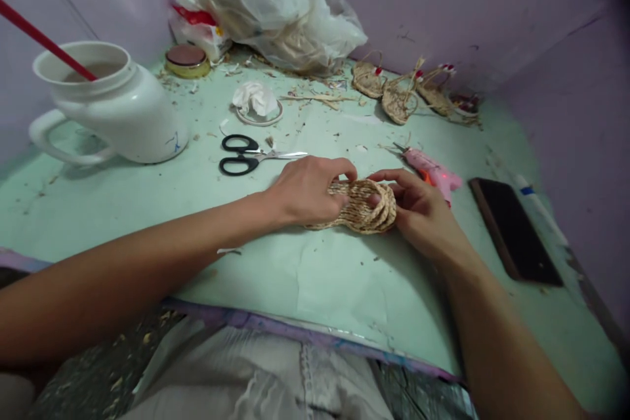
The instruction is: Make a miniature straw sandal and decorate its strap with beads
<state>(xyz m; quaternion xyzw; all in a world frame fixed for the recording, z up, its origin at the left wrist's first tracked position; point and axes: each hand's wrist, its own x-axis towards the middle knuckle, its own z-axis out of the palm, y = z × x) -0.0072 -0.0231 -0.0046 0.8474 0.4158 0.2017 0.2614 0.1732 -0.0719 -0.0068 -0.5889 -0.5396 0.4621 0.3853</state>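
A small slipper woven from braided straw lies on the pale green tabletop between my hands. My left hand is closed on its left part, thumb and index finger pinching the edge. At the right end, where several braids arch over the sole, my right hand grips it with curled fingers; one fingertip shows inside the arch. Just beyond my left hand rest black-handled scissors, their blades pointing right. Behind my right hand lies a pink glue gun with a small red light on.
A white mug with a red straw stands at left. Crumpled tissue and a round tin sit farther back. A plastic bag and several small straw slippers line the wall. A phone lies at right.
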